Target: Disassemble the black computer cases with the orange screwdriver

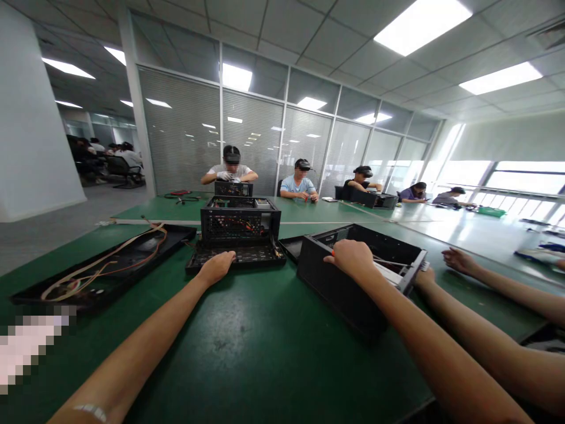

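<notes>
My left hand (216,266) reaches forward, its fingers curled onto the near edge of a flat black perforated panel (247,256). The panel lies in front of an open black computer chassis (241,221) with wires inside. My right hand (351,257) sits on the top edge of a second black case (339,288), fingers bent over the rim. This case is open at the top and stands to the right on the green table (247,347).
A long black tray (132,250) with loose orange and beige cables lies at the left. A co-worker's hand (459,259) and forearm (485,347) reach in from the right beside the second case. Several people work on cases across the table.
</notes>
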Demonstrator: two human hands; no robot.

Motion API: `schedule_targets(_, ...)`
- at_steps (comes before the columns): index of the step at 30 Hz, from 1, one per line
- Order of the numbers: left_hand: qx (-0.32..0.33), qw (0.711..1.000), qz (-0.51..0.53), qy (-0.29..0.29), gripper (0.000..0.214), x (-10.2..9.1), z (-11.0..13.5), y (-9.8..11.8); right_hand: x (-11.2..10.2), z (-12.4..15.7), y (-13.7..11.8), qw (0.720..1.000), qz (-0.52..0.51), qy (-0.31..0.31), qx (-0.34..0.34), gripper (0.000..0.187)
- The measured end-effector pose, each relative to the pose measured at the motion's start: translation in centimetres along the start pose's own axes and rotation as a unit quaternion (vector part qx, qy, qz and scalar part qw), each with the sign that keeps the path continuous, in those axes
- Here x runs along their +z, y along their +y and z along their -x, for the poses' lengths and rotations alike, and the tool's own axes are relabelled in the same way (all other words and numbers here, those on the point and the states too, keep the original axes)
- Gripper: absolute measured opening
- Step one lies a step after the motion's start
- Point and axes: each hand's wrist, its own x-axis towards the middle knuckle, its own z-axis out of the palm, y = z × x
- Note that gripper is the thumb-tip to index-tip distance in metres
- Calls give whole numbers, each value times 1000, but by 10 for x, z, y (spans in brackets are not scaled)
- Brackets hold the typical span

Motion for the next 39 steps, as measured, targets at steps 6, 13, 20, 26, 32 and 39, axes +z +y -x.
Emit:
schedule_targets(6, -111, 993, -32, 9, 32, -4, -12, 4, -5, 26, 0, 999, 31, -11, 23, 40)
schedule_targets(13, -122, 992, 6, -25, 26, -13, -8, 16, 16, 32, -132, 973, -111, 37, -198, 42)
schedule_targets(20, -163, 986, 16, 16, 23, -26, 11, -7, 24, -99, -196, 974, -119, 76, -177, 36)
schedule_targets(26, -86, 996, 9, -26, 26, -16, 10, -11, 2, -228, -207, 974, -99, 67, -190, 40)
schedule_targets(32, -58, 995, 61, -52, 26, 0, -13, -7, -1, -321, -215, 961, -65, -25, -266, 68)
schedule_targets(39, -96, 993, 58, -36, 28, 8, -17, -18, 19, -337, -215, 955, -56, -55, -286, 75)
